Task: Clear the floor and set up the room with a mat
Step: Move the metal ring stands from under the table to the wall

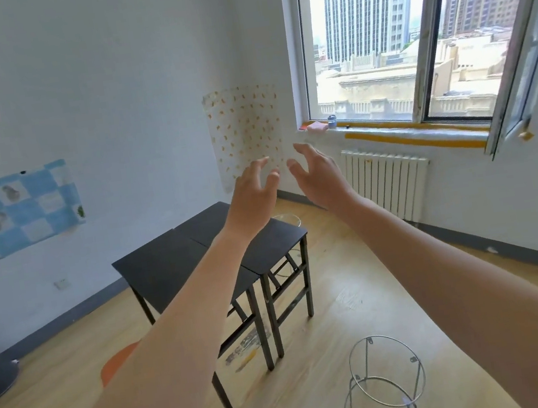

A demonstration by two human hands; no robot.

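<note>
No mat is in view. The wooden floor (355, 261) below the hands carries a wire stand (382, 381) under the right forearm and two black surfaces (172, 262) beneath the left hand (251, 189). The left hand and the right hand (317, 176) hover empty, fingers spread. A careless step could snag the stand. No writing is legible.

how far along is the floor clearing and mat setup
Barely started. Done: nothing visible; no mat is in view. In hand: nothing; the left hand and right hand are raised, open and empty. Left: the black tables, the wire stand and an orange round object stand on the floor and need moving, then the mat goes down.
</note>
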